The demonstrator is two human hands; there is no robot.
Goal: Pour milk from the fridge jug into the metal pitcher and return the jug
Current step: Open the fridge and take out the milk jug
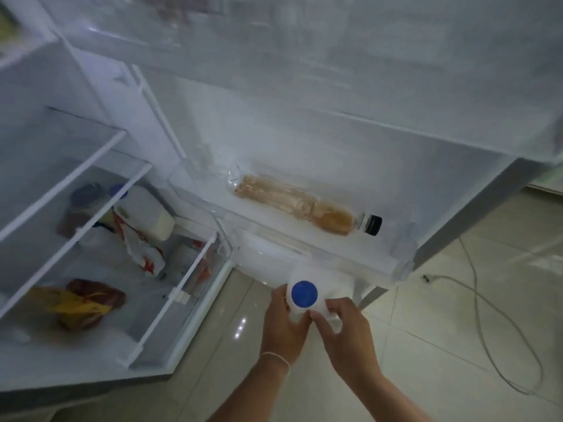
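Observation:
A white milk jug (327, 287) with a blue cap (304, 294) is seen from above, just below the lowest shelf of the open fridge door (304, 248). My left hand (285, 327) grips the jug's left side. My right hand (344, 327) holds its right side, fingers curled on the body. The jug stands upright, cap on. The metal pitcher is not in view.
A clear bottle of brown liquid (304, 205) with a black cap lies on its side in the door shelf. Fridge shelves (100, 190) at left hold another white jug (149, 214), jars and bags. A cable (487, 315) trails over the tiled floor at right.

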